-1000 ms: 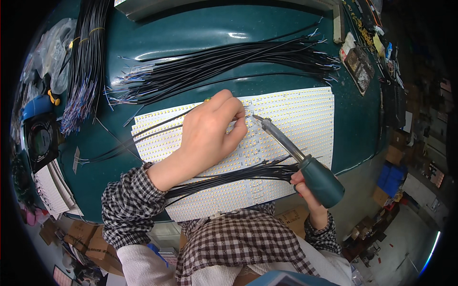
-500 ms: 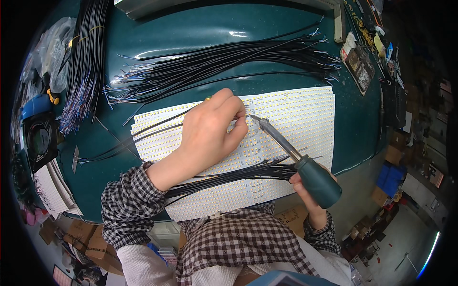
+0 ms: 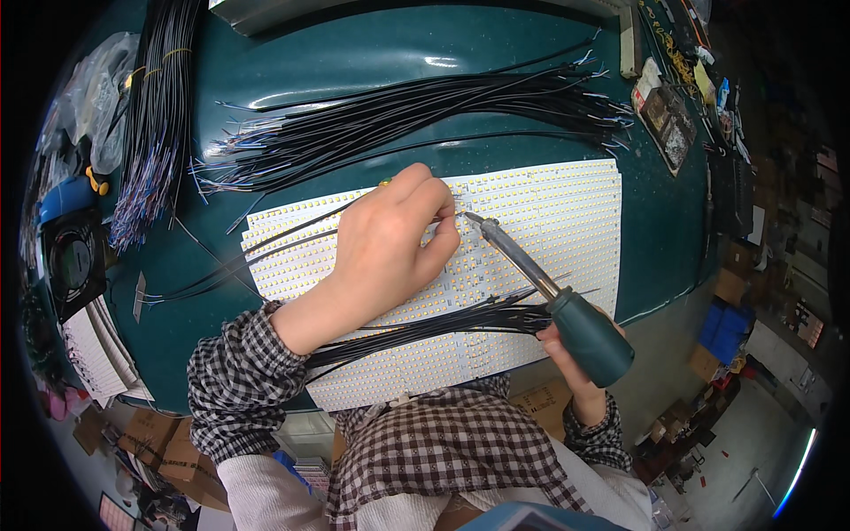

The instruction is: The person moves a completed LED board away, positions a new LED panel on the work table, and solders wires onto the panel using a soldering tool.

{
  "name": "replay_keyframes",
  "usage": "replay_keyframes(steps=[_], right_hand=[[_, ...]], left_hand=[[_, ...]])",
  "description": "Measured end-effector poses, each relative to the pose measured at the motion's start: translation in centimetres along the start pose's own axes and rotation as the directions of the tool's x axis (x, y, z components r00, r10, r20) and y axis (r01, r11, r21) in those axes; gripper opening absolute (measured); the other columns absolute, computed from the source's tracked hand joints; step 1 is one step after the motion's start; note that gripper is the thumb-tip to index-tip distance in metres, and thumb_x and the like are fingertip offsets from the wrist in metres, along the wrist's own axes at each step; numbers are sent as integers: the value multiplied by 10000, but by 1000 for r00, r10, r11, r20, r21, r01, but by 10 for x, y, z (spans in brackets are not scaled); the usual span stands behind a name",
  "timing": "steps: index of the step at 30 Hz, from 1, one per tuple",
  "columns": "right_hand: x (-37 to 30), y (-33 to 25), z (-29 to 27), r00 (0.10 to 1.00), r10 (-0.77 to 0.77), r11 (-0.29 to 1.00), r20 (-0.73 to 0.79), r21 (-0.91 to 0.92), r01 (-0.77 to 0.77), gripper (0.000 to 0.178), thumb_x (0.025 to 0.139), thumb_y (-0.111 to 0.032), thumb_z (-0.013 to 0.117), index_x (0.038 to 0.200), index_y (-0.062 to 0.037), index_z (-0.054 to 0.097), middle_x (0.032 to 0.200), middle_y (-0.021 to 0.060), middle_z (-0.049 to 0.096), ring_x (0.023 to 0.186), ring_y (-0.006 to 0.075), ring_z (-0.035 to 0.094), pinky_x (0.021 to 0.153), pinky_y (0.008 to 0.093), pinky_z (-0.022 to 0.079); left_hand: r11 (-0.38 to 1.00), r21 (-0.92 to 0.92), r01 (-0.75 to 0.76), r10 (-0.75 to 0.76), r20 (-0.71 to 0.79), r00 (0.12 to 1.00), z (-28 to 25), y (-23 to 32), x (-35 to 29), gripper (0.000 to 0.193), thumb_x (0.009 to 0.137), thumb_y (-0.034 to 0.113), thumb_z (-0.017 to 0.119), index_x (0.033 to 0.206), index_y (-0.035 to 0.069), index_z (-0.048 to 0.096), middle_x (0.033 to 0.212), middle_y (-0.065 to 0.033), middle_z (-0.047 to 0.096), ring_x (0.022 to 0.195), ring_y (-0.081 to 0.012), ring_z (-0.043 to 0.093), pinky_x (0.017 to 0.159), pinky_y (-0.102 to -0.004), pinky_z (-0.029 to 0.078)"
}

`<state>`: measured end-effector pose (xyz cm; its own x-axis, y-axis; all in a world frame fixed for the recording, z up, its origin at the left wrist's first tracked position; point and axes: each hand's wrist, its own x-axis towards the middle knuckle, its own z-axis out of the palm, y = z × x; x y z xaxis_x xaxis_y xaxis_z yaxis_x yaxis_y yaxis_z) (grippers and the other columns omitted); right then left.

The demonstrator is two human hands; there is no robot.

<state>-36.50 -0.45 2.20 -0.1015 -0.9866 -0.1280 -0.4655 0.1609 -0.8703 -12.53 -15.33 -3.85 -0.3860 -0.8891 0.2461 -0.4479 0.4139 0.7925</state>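
Observation:
A soldering iron with a dark green handle is gripped in my right hand. Its metal tip touches or nearly touches the white LED boards, right beside my left fingertips. My left hand is closed in a pinch over the boards, on a black cable that runs in from the left. The cable's end is mostly hidden by my fingers. Beneath my left wrist, a bunch of black cables lies across the lower boards.
A large pile of black cables with stripped ends stretches along the back of the green table. At left hang a tied cable bundle and a small black fan. A grimy solder-stained box stands at back right.

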Motion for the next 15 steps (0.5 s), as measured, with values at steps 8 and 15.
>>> replay_keyframes(steps=[8,15], right_hand=[[1,1,0,999,-22,998,29,-63,24,348,740,-60,864,1027,44,698,855,116,706,734,207,697,685,314,566],[-1,1,3,1000,-5,1000,-15,24,5,344,743,-69,865,1023,40,696,848,116,705,727,212,695,677,316,561]], left_hand=[[1000,-8,14,-14,9,1000,0,0,0,131,766,12,708,817,45,592,780,-46,574,574,-175,559,513,-298,439],[1000,-14,13,-13,6,1000,-1,1,0,131,765,11,707,818,46,592,781,-49,573,581,-178,563,518,-299,442]])
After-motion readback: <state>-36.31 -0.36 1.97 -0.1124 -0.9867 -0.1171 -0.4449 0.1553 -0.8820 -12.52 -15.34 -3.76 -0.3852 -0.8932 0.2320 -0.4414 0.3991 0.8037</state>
